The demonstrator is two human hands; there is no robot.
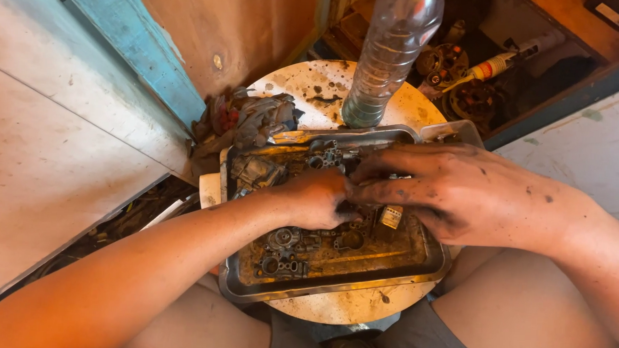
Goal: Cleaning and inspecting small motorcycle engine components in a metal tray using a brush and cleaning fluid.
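Observation:
A dented metal tray sits on a round white stool top between my knees. It holds greasy grey carburetor bodies and small parts in brown oily residue. My left hand and my right hand meet over the tray's middle, fingers pinched together on a small dark part that my fingers mostly hide. Both hands are smeared with black grease. A small brass-coloured piece lies just below my right fingers.
A clear plastic bottle stands on the stool's far edge. A dirty rag lies bunched at the tray's far left corner. Beyond, a dark box holds engine parts and a tube. White boards flank both sides.

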